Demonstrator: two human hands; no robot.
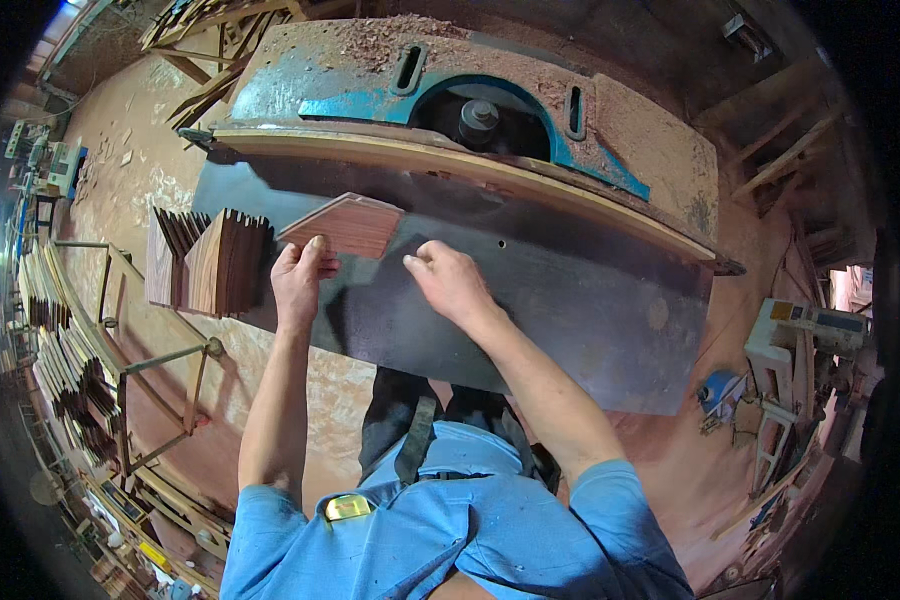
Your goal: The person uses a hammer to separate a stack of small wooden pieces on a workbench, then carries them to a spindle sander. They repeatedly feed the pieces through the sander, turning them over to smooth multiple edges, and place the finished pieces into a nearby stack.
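The board (pixel 358 228) was thin, flat and reddish brown, with fine grain on its face, a paler edge along its far left side and angled corners that gave it a many-sided outline. It was at the left part of the dark grey table (pixel 580 310), though whether it touched the surface could not be told.

Its long axis ran roughly left to right, and its cornered end faced right, away from the left hand (pixel 302 275). That hand pinched the board's near left part, thumb on top. The right hand (pixel 450 282) was curled narrow just beside the board's right end, apart from it; whether its fingers held anything could not be told.

Close on the left stood a row of upright boards (pixel 232 265) with peaked tops. Beyond the board, a long wooden strip (pixel 450 163) crossed the table before the blue-green guard (pixel 360 105). To the right, the tabletop stretched widely; its near edge ran in front of the person's legs (pixel 395 400).
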